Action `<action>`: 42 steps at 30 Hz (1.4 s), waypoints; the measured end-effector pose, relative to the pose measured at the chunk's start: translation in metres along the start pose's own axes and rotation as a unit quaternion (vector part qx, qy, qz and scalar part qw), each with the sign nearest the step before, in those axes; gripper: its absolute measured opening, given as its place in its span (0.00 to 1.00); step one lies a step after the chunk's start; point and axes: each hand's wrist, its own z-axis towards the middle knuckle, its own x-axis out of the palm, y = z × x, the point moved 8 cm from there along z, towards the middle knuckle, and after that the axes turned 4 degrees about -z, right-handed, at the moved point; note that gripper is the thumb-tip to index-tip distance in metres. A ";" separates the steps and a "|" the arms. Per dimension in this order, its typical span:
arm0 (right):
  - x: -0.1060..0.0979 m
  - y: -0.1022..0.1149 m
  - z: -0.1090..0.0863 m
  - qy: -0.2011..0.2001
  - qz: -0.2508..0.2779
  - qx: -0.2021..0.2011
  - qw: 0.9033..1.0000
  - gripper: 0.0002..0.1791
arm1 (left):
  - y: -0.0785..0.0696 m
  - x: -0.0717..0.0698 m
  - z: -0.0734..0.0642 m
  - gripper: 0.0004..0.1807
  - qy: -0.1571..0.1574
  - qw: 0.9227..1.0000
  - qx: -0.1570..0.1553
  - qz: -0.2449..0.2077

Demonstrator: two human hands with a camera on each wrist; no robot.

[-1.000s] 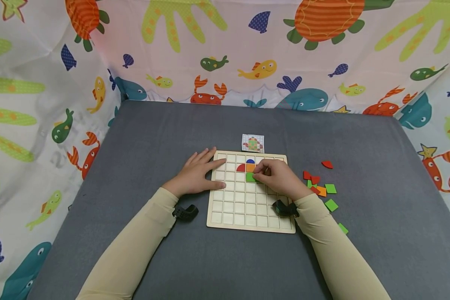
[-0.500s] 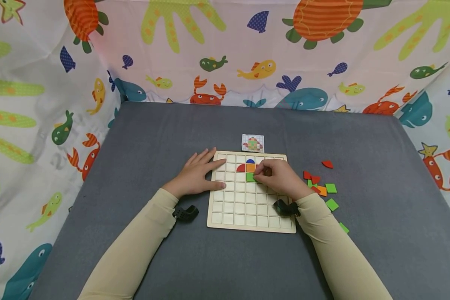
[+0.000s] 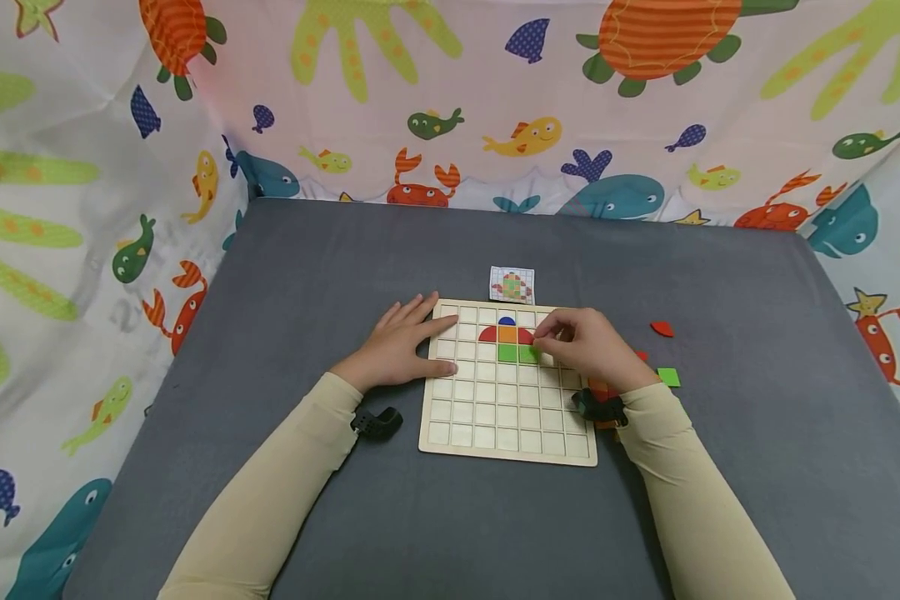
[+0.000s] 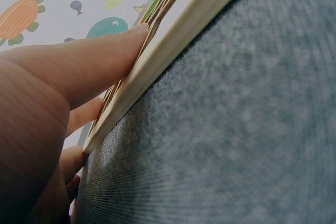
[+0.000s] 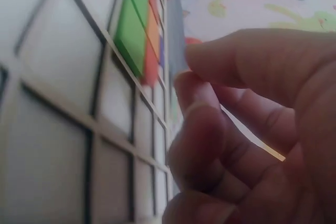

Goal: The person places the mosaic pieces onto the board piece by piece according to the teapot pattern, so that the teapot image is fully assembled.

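Note:
A wooden grid board (image 3: pixel 484 417) lies on the grey cloth. My left hand (image 3: pixel 401 346) is spread over its left edge, with thumb and index finger resting on it; the left wrist view shows the thumb against the wooden rim. On the board sit a blue half-round piece (image 3: pixel 507 321), an orange square (image 3: pixel 507 334) between two red rounded pieces (image 3: pixel 488 334), and two green squares (image 3: pixel 507 353). Just right of them hovers my right hand (image 3: pixel 588 346), fingers curled. In the right wrist view its thumb and index fingertips are close together, with no piece visible between them.
Behind the board lies a small picture card (image 3: pixel 512 285) with a coloured grid pattern. To the right are a loose red piece (image 3: pixel 662 329) and a green square (image 3: pixel 668 377). Further red and orange pieces (image 3: pixel 602 387) are partly hidden by my right wrist. A patterned curtain (image 3: pixel 480 75) surrounds the table.
My right hand has moved right, and a red rounded piece and second green square show where it was. Its forearm covers more loose pieces. The left hand stays at the board's edge.

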 end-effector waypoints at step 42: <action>-0.074 -0.078 -0.049 0.098 -0.006 0.095 0.991 0.14 | 0.000 0.000 -0.001 0.48 -0.001 1.000 0.001 -0.007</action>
